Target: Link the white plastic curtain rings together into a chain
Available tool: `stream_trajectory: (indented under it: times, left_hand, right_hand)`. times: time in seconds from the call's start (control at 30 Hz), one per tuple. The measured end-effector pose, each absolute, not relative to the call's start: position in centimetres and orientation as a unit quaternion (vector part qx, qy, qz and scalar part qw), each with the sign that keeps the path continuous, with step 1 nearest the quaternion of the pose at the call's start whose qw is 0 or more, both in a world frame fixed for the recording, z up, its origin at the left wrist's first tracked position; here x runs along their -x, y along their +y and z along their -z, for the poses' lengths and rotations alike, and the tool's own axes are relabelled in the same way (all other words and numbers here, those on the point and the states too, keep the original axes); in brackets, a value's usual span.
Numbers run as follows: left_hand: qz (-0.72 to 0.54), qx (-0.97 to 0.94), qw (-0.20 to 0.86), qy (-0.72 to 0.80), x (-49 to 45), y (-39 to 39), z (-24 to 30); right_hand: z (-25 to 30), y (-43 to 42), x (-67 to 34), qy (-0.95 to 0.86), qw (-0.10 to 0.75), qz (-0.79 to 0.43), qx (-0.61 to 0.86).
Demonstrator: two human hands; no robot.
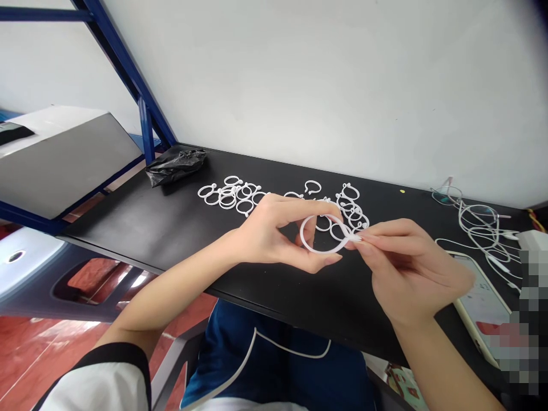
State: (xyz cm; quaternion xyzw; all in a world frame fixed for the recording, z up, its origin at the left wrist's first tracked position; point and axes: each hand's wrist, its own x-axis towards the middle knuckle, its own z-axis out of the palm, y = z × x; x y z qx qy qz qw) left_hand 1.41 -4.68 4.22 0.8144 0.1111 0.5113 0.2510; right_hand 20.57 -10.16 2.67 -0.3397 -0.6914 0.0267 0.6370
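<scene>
My left hand (291, 231) curls around a white plastic curtain ring (303, 240), with its thumb along the lower side and its fingers along the upper side. The thumb and fingertips of my right hand (402, 265) pinch the ring's two ends, which meet at the right. Both hands hold the ring above the black desk (180, 240). Behind them lie more rings of the same kind: a loose cluster (226, 194) on the left and another group (353, 211) on the right, partly covered by my hands. Small knobs or eyelets show at their ends.
A crumpled black plastic bag (176, 166) sits at the desk's back left. On the right are eyeglasses (447, 195), a tangled white cable (475, 228) and a phone (479, 308). A blue metal frame (115, 63) rises at the left, and a white wall (325, 85) stands behind.
</scene>
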Motion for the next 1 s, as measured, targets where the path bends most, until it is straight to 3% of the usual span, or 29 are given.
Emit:
stream_trajectory:
  times: [0.53, 1.0]
  left_hand:
    - [-0.54, -0.819, 0.159, 0.11, -1.55, -4.62, -4.24]
    - [-0.538, -0.815, 0.199, 0.086, -1.65, -4.19, -4.15]
  right_hand:
    - [-2.75, -10.07, -20.91, -0.709, 0.622, -0.012, 0.333]
    - [-2.72, -10.31, -20.71, -0.702, 0.629, -0.03, 0.333]
